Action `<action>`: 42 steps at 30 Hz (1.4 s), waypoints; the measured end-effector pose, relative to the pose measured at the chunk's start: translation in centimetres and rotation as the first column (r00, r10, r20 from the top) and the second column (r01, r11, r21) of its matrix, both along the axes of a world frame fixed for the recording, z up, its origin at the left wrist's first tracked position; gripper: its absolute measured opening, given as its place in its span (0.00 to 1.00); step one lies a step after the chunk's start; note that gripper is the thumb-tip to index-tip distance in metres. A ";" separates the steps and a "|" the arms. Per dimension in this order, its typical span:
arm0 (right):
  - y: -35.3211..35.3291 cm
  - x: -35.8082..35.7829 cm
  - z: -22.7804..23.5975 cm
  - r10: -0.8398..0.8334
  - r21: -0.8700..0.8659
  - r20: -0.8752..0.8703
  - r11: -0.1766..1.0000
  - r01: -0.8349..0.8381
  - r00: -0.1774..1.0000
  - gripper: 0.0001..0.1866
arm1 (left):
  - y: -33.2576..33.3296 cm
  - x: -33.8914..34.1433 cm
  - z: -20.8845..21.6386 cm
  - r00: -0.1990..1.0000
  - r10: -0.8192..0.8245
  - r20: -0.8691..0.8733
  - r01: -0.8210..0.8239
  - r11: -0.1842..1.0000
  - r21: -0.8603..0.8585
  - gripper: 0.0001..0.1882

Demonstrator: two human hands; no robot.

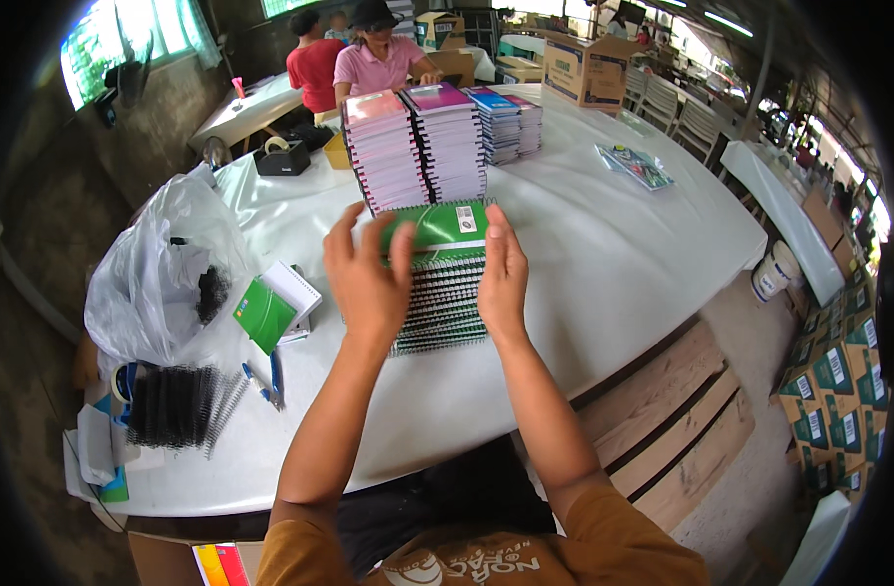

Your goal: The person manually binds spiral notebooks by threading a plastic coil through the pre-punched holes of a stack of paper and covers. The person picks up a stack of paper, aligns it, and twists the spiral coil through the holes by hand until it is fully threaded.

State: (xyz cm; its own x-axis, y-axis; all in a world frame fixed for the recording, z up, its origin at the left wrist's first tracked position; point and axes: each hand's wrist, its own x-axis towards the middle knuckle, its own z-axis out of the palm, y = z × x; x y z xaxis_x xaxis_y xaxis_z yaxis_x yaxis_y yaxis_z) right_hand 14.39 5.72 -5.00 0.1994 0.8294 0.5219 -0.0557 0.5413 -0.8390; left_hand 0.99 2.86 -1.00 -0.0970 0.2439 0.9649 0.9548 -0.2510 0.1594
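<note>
A tall stack of green spiral notebooks [437, 293] stands on the table in front of me, its wire bindings facing me and its top cover showing a white label. On its left side is my left hand [369, 278], fingers spread and slightly blurred, the thumb over the cover's edge. My right hand [502, 278] lies along the stack's right side with fingers stretched out. Directly behind rise two tall piles of spiral notebooks, one with a pink top cover [376, 107] and one with a purple top cover [437, 96].
At left lie a clear plastic bag [154, 283], loose green notebooks [266, 311], pliers [277, 379] and black binding coils [173, 405]. Shorter blue notebook piles [498, 127], a tape dispenser [282, 158] and a cardboard box [585, 73] stand farther back. Two people [378, 59] are across the table.
</note>
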 end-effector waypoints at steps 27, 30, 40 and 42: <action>-6.4 -14.8 -5.3 0.638 -0.172 -0.072 0.750 -0.639 0.767 0.25 | -5.7 -19.3 -4.6 0.965 0.225 -0.139 -0.244 0.561 -0.791 0.12; -3.4 -17.5 -6.7 0.609 -0.254 -0.005 0.766 -0.590 0.793 0.31 | -5.2 -20.5 -3.5 0.967 0.189 -0.170 -0.242 0.484 -0.841 0.13; 0.1 -20.3 -6.3 0.502 -0.234 0.249 0.861 -0.452 0.828 0.25 | -3.2 -24.4 -3.8 0.922 0.211 0.325 0.217 0.415 -0.884 0.20; 1.0 -20.7 -7.1 0.410 -0.167 0.302 0.912 -0.375 0.861 0.23 | -3.0 -24.5 -3.9 0.915 0.185 0.359 0.249 0.440 -0.863 0.21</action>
